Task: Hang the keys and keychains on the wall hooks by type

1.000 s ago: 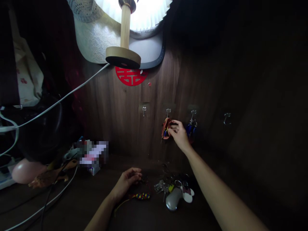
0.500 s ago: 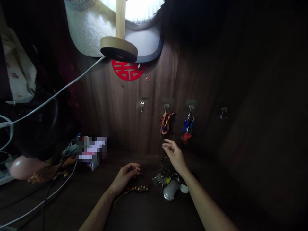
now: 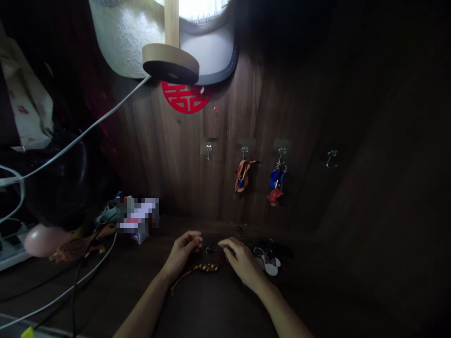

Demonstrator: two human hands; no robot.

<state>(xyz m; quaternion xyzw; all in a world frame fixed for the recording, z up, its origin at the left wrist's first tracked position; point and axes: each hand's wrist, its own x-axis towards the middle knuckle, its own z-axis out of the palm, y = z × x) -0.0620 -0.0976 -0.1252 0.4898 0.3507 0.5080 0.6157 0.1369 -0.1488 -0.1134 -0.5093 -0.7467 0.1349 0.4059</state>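
My left hand [image 3: 183, 249] is low over the dark wooden surface, fingers curled in toward the thumb; anything between them is too small to make out. A small metal ring [image 3: 208, 250] lies just right of its fingertips. Below them is a braided cord charm [image 3: 208, 267] with red, yellow and blue beads and a yellow tail. My right hand [image 3: 243, 263] bends over the key pile, thumb and forefinger apart and pointing left, covering most of the keys. White mouse-ear-shaped tags [image 3: 271, 266] and a key ring [image 3: 259, 252] show past its right side.
Four-hook row aside, several wall hooks hold things: an orange strap [image 3: 241, 177] and blue keys with a red tag [image 3: 277, 177]. A bare hook [image 3: 208, 151] is at left, another hook [image 3: 331, 158] at right. Caps [image 3: 211, 51] hang above a lamp base [image 3: 171, 63]; cables [image 3: 88, 129] run left.
My right hand has come down and left from below the wall hooks to the key pile, hiding the grey fob and keys. My left hand has barely moved. The view has shifted slightly.
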